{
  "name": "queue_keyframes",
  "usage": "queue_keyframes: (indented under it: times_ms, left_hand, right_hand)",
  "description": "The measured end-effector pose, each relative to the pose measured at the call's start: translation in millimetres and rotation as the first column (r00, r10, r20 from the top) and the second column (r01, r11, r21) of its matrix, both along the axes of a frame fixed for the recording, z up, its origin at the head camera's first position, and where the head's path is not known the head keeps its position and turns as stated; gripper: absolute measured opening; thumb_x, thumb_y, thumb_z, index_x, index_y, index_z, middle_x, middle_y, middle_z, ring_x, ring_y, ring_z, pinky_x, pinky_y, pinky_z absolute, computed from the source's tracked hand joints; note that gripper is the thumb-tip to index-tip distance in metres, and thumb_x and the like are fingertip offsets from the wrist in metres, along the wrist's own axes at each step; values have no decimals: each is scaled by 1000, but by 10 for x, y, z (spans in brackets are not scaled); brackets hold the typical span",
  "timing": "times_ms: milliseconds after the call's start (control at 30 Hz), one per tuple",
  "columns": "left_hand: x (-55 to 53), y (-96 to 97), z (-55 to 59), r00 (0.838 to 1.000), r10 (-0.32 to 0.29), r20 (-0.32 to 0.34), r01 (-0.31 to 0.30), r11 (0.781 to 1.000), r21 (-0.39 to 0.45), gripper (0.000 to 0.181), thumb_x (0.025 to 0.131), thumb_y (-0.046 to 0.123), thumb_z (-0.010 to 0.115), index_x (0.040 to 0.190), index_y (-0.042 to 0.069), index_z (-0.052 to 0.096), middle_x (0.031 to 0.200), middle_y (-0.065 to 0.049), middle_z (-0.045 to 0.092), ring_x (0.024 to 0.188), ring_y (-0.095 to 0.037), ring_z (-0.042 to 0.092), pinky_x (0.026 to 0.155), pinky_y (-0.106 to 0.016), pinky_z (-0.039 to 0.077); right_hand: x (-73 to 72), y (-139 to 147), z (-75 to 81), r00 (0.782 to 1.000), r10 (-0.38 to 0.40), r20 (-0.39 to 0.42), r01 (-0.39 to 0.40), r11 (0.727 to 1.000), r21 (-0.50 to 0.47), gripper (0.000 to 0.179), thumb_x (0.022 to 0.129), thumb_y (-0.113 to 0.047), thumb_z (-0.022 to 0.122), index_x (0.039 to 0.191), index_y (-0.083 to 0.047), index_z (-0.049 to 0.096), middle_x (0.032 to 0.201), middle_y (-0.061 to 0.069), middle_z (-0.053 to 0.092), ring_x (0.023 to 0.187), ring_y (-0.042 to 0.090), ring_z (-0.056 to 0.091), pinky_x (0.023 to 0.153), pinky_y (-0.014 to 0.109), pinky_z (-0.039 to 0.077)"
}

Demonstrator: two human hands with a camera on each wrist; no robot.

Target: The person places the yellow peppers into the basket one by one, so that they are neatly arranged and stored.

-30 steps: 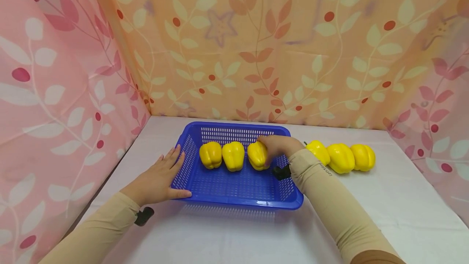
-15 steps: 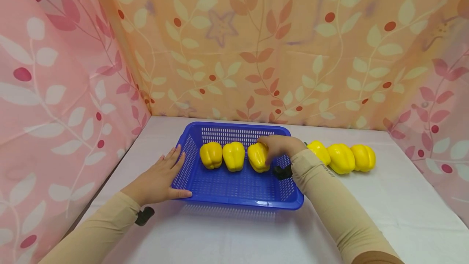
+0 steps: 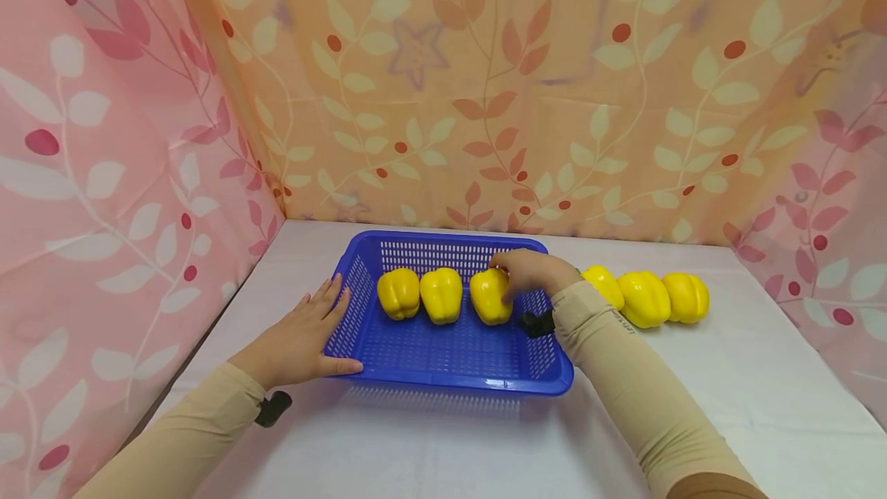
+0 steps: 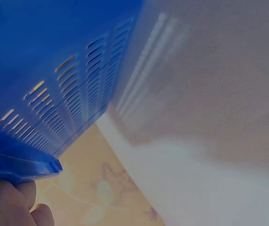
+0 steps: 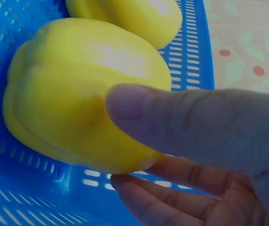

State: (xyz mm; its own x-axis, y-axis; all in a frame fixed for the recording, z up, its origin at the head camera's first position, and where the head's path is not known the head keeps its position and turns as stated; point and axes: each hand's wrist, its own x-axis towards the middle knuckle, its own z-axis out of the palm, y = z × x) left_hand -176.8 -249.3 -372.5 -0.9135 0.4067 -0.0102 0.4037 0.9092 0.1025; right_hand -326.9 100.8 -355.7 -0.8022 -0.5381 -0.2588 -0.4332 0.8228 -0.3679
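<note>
In the head view, my left hand (image 3: 298, 341) lies with fingers spread along the left rim of a blue plastic basket (image 3: 443, 385), thumb over its near corner. The left wrist view shows the basket's slotted wall (image 4: 73, 89) beside the fingers. My right hand (image 3: 533, 273) reaches into the right side of the basket and holds a yellow bell pepper (image 3: 488, 299). In the right wrist view, the thumb presses on this bell pepper (image 5: 64, 94) and the other fingers curl at its side. Two more yellow bell peppers (image 3: 441, 296) sit to its left in the basket, side by side.
Right of the basket, a row of yellow bell peppers (image 3: 644, 299) lies on the white-covered table (image 3: 416, 453), partly behind the right sleeve. Patterned curtains (image 3: 443, 98) stand at the back and on both sides.
The bell pepper under my right hand has turned slightly more upright, and the hand has shifted a little to the right. My left hand has not moved.
</note>
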Motion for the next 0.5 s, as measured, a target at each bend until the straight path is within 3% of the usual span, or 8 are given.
queue_keyframes:
  times_ms: [300, 500]
  left_hand:
    - [6, 8, 5, 1000, 0, 1, 0, 1000, 1, 109, 72, 71, 55, 143, -3, 19, 151, -22, 3, 138, -37, 4, 108, -55, 12]
    - [7, 6, 7, 1000, 0, 4, 0, 1000, -1, 109, 72, 72, 53, 143, -3, 19, 151, -21, 3, 138, -37, 3, 108, -55, 12]
  right_hand:
    - [-17, 69, 81, 999, 31, -17, -31, 999, -14, 58, 73, -15, 76, 126, -6, 53, 115, 14, 59, 102, 28, 55, 92, 43, 44]
    - [-10, 117, 167, 999, 21, 35, -19, 997, -69, 57, 77, -16, 73, 128, -6, 51, 117, 14, 59, 101, 25, 57, 92, 42, 45]
